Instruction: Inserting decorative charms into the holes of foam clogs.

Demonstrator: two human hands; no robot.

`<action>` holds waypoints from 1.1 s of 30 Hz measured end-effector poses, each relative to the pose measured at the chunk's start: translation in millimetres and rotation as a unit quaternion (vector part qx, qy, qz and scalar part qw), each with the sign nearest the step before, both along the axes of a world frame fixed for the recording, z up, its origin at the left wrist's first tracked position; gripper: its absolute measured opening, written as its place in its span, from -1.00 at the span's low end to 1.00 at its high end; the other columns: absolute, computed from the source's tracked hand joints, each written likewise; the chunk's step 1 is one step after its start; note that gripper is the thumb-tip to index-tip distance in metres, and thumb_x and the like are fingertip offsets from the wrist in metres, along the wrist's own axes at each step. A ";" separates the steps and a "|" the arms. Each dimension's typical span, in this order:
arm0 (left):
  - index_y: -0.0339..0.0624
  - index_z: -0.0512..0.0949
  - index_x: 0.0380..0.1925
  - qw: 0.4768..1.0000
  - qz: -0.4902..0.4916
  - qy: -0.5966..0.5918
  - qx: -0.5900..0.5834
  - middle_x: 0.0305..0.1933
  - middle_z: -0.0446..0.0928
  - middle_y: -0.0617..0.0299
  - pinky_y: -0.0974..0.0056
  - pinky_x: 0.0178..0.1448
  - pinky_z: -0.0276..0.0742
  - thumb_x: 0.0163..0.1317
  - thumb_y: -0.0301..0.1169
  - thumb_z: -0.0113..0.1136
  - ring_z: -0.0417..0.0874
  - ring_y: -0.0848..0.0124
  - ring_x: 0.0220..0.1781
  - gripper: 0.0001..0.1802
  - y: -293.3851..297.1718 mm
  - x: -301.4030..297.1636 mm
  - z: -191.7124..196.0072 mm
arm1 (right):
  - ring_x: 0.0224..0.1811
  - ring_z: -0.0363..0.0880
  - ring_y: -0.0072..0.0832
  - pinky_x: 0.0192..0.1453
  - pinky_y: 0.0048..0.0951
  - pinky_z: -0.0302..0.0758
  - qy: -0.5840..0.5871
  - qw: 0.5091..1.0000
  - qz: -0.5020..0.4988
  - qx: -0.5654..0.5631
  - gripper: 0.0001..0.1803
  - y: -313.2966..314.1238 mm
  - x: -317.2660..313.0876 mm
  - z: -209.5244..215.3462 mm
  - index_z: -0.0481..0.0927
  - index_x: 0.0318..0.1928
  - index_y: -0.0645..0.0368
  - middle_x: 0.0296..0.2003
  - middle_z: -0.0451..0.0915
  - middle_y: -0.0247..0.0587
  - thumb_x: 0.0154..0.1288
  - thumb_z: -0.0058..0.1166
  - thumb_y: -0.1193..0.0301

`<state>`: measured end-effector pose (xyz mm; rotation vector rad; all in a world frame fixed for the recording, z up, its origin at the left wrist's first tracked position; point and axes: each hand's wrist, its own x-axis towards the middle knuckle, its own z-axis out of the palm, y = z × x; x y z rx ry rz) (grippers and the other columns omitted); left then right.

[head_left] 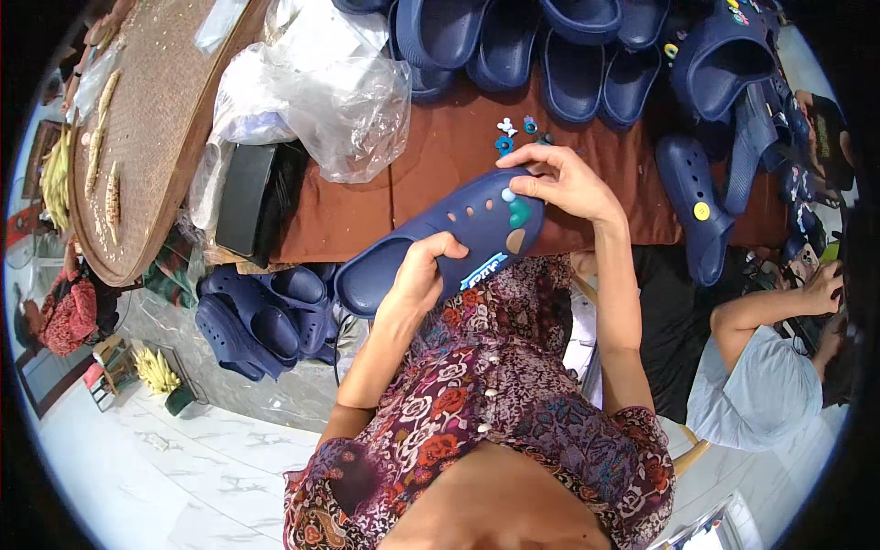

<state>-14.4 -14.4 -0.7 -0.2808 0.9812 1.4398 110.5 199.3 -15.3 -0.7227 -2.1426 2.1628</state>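
A navy blue foam clog [385, 266] is held up over the near edge of the brown cloth, its toe pointing up and to the right. My left hand [423, 275] grips its middle, thumb on the upper. At the toe, my right hand [570, 186] pinches the front, its thumb next to a light blue round charm. A green charm [520, 214], a brown charm [515, 240] and a blue-and-white lettered charm [483, 271] sit on the upper; several holes show bare. Just beyond the toe, small loose charms [504, 144] lie on the cloth.
More navy clogs [573, 78] line the far side, and one with a yellow button charm [702, 211] lies right. A clear plastic bag [353, 119], a black box [246, 197] and a round woven tray [156, 156] are left. Another person [756, 385] sits at right.
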 end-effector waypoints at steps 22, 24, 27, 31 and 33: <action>-0.40 0.58 -0.18 0.994 -0.020 0.029 -0.103 -0.25 0.66 0.05 0.25 -0.04 0.63 -0.15 -0.61 0.09 0.69 0.25 -0.25 -0.59 -45.8 -8.0 -15.1 | 0.03 0.61 -0.13 0.12 -0.26 0.50 0.041 0.966 0.035 0.253 -0.59 -62.9 8.7 -3.5 0.58 0.04 0.26 -0.05 0.62 -0.06 0.26 0.21 0.28; -0.35 0.59 -0.18 0.994 -0.028 0.010 -0.108 -0.24 0.65 0.12 0.29 -0.06 0.59 -0.12 -0.63 0.11 0.67 0.31 -0.23 -0.61 -53.6 -11.9 -16.7 | 0.04 0.61 -0.13 0.11 -0.27 0.51 0.055 0.961 0.028 0.268 -0.59 -69.6 11.6 -5.6 0.57 0.05 0.26 -0.05 0.62 -0.06 0.26 0.21 0.29; -0.36 0.60 -0.19 0.995 -0.032 0.008 -0.097 -0.25 0.65 0.12 0.29 -0.04 0.58 -0.13 -0.63 0.10 0.67 0.31 -0.23 -0.61 -54.2 -12.7 -23.1 | 0.03 0.61 -0.14 0.10 -0.29 0.51 0.059 0.958 0.010 0.280 -0.61 -70.3 11.7 0.8 0.58 0.04 0.27 -0.05 0.62 -0.04 0.26 0.20 0.33; -0.36 0.57 -0.11 0.997 -0.002 0.025 -0.071 -0.19 0.64 0.09 0.25 0.03 0.59 -0.12 -0.63 0.06 0.67 0.27 -0.16 -0.55 -47.6 -7.8 -26.2 | -0.18 0.67 -0.26 -0.06 -0.35 0.55 0.074 0.959 -0.109 0.251 -0.71 -54.4 17.8 6.3 0.62 -0.02 0.22 -0.16 0.64 -0.05 0.30 0.16 0.36; -0.40 0.51 -0.02 0.997 0.059 -0.002 -0.054 -0.10 0.63 -0.02 0.14 0.09 0.62 -0.16 -0.59 0.05 0.68 0.15 -0.10 -0.45 -34.8 -4.0 -15.5 | -0.26 0.68 -0.33 -0.14 -0.39 0.56 0.025 0.945 -0.231 0.230 -0.77 -48.5 25.5 -0.3 0.63 -0.06 0.21 -0.21 0.64 -0.09 0.29 0.16 0.46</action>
